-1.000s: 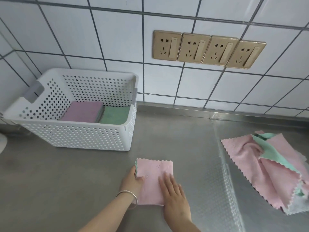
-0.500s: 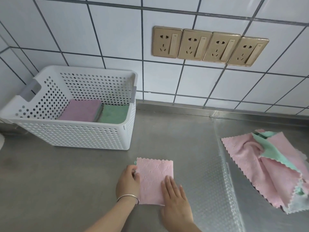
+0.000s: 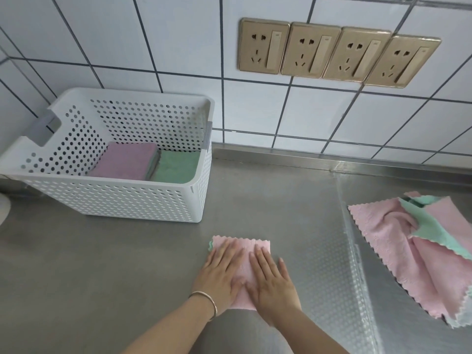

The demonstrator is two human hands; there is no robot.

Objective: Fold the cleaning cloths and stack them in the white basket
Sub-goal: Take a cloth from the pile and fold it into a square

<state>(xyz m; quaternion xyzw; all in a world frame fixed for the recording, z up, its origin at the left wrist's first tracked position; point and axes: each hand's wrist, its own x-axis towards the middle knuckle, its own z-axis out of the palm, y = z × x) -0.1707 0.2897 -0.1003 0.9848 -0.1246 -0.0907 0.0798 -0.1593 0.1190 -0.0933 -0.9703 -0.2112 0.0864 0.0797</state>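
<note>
A folded pink cloth lies flat on the steel counter, near its front. My left hand and my right hand both rest palm-down on it, fingers spread, side by side. The white perforated basket stands at the back left against the tiled wall. Inside it lie a folded purple cloth and, to its right, a folded green cloth. A loose heap of unfolded pink and green cloths lies at the right.
A clear embossed plastic sheet covers the counter's right part, under the loose heap. Several gold wall sockets sit on the tiled wall above. A white rounded object shows at the far left edge.
My left hand has moved from the cloth's left edge onto its top. Both hands now lie flat on the cloth, further up it.
</note>
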